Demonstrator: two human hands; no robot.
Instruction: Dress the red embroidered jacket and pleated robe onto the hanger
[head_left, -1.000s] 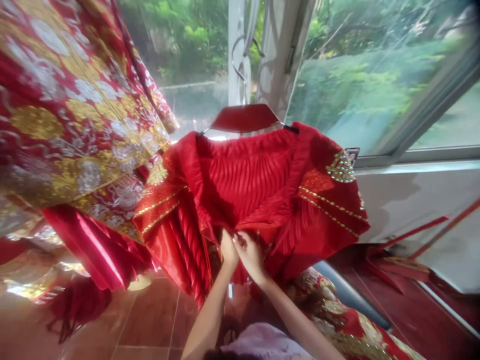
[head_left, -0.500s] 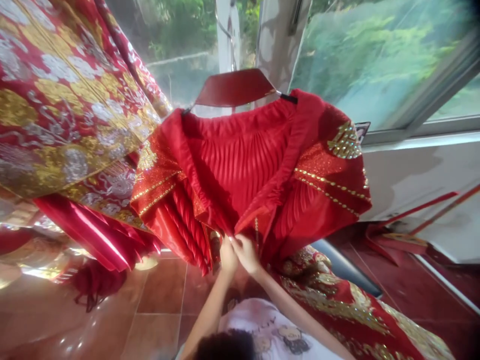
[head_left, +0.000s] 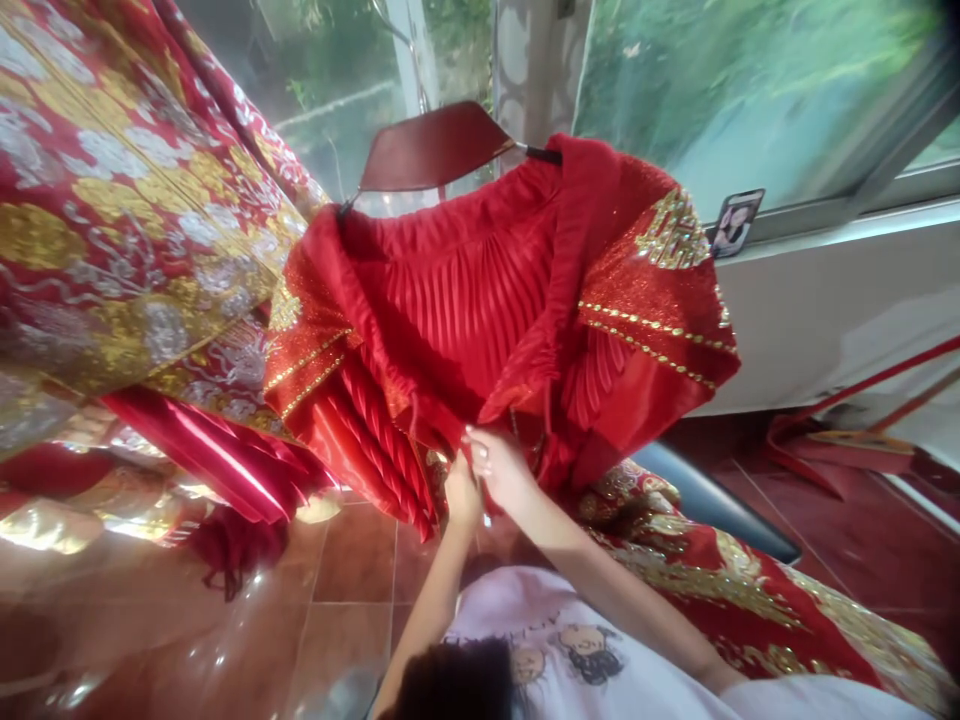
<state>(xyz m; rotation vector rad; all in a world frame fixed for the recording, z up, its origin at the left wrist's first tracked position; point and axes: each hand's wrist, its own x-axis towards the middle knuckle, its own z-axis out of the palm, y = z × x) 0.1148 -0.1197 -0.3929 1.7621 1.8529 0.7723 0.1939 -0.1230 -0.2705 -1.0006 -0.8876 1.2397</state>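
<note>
A red pleated garment (head_left: 457, 300) with gold bead lines and sparkling patches hangs in front of me on a hanger (head_left: 435, 145) with a wide dark-red top. Both my hands are at the lower middle of its front opening, where the two gathered edges meet. My left hand (head_left: 463, 490) is closed on the front edge, with its fingertips partly hidden. Just right of it and slightly higher, my right hand (head_left: 499, 465) pinches the cloth there. What lies exactly between the fingertips is too small to make out.
Red, gold and silver brocade (head_left: 135, 210) hangs close on the left, with shiny red cloth (head_left: 217, 455) below. Gold-patterned red fabric (head_left: 750, 590) lies at lower right beside a dark bar (head_left: 727, 510). A phone (head_left: 737, 222) leans by the window. Red straps (head_left: 817, 450) lie right.
My right hand has risen slightly and slid apart from the left along the garment's edge. The view has shifted, so the hanger sits higher and further left, and the phone shows more fully.
</note>
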